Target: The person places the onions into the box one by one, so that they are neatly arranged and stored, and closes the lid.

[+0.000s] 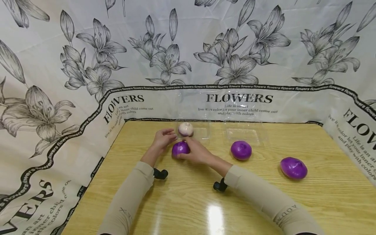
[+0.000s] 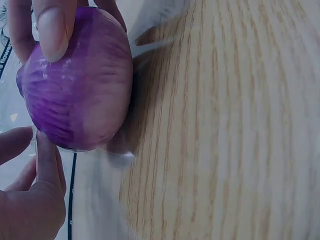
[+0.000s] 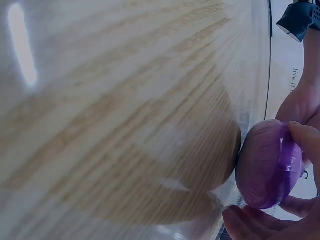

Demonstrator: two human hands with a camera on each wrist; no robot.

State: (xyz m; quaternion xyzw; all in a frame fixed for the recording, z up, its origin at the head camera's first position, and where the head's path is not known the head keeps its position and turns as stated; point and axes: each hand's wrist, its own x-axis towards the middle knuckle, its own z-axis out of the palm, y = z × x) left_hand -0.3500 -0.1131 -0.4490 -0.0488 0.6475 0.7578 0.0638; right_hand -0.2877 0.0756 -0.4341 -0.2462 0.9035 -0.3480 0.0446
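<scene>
My right hand (image 1: 197, 150) grips a purple onion (image 1: 180, 148) from its right side, in front of a clear plastic box (image 1: 205, 125). In the left wrist view the thumb of that hand lies on the glossy skin of the onion (image 2: 87, 85), which fades from purple to pale. My left hand (image 1: 163, 138) is at the box's left side, fingers extended; in the left wrist view the left hand (image 2: 35, 202) is close beside the onion. A second onion (image 1: 185, 129), pale side showing, sits inside the box at its left end.
Another clear plastic box (image 1: 243, 133), its lid raised, stands at the back right of the first. Two more purple onions lie on the wooden table (image 1: 182, 202): one onion (image 1: 241, 150) before that box, another onion (image 1: 293, 168) farther right. A flower-printed cloth (image 1: 170, 75) hangs behind.
</scene>
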